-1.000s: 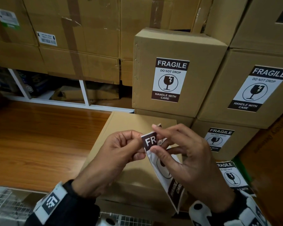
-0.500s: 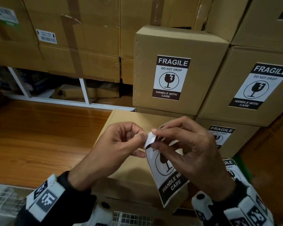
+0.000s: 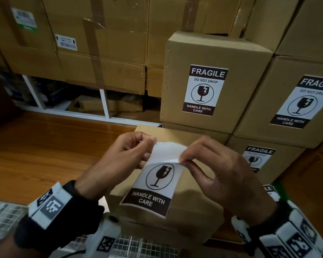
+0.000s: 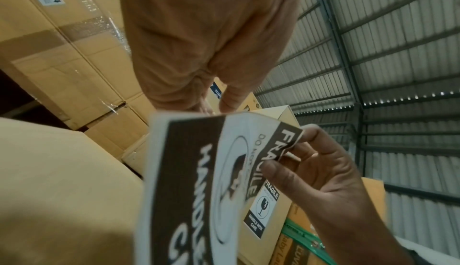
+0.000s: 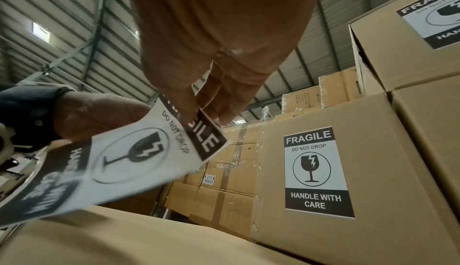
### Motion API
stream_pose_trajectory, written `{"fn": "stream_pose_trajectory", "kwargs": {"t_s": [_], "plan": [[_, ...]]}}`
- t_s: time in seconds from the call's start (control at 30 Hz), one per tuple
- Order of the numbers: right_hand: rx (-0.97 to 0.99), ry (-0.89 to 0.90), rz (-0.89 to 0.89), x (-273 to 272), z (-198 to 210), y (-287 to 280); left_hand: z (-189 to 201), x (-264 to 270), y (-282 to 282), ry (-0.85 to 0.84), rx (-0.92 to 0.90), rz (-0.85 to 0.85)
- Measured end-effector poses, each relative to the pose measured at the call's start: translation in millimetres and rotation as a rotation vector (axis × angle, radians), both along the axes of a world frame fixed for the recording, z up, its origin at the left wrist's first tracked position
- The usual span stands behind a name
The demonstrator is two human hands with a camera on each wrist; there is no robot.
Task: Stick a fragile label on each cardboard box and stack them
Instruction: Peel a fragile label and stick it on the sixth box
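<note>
A fragile label is peeled from its backing over the near edge of an unlabelled cardboard box on the wooden floor. The left hand pinches the white backing's top; the right hand pinches the lifted label corner. Three labelled boxes stand stacked behind; this box likely awaits sticking and stacking.
</note>
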State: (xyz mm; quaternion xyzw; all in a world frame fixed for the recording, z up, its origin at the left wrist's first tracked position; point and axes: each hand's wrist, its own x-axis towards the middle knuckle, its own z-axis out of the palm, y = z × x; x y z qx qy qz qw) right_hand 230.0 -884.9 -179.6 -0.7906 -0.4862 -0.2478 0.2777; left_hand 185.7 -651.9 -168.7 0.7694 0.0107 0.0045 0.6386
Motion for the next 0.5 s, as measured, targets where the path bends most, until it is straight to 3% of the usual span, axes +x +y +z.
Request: {"fn": "stream_pose_trajectory", "kwargs": {"t_s": [0.23,0.5], "plan": [[-0.081,-0.053,-0.02,-6,4,4,-2,-13,12,-0.01,-0.047,-0.112],[0.016,-0.04,-0.053,-19,4,3,-8,-6,25,-0.037,-0.011,0.024]]}}
